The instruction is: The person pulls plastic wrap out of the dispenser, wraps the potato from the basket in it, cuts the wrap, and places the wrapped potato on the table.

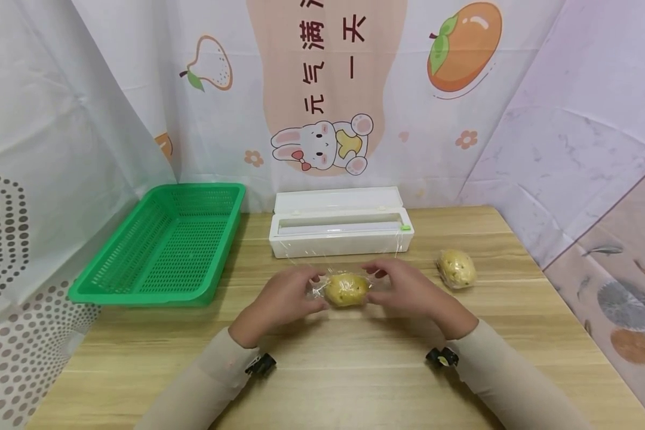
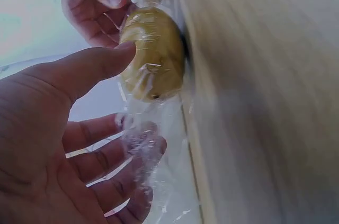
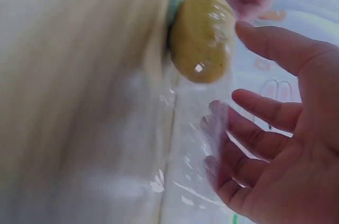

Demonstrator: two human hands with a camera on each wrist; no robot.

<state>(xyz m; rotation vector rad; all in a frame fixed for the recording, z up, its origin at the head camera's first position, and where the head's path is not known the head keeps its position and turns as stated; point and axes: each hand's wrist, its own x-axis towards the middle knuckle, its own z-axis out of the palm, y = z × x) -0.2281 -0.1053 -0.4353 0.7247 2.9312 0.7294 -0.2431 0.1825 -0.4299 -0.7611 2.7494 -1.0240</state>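
A yellow potato (image 1: 346,289) under clear film (image 2: 140,152) sits mid-desk, towards the far edge of the wooden desk (image 1: 344,370), between a person's two hands; the left hand (image 1: 286,294) is at its left end, thumb at the potato's side, fingers loosely spread behind the crinkled film; the right hand (image 1: 405,286) is at its right end, thumb tip by the potato, fingers apart and gently bent behind the film; neither hand pinches the potato.

Just beyond, near the desk's far edge, stands a long white box (image 1: 341,245) with its lid raised, a pale roll (image 1: 341,228) inside and a small green tab (image 1: 405,227) at the right end; a second potato (image 1: 457,269), wrapped in film, lies towards the right edge; a green perforated basket (image 1: 134,298) occupies the far left corner; behind the far edge hangs a printed cloth (image 1: 419,143) with a rabbit and fruit.
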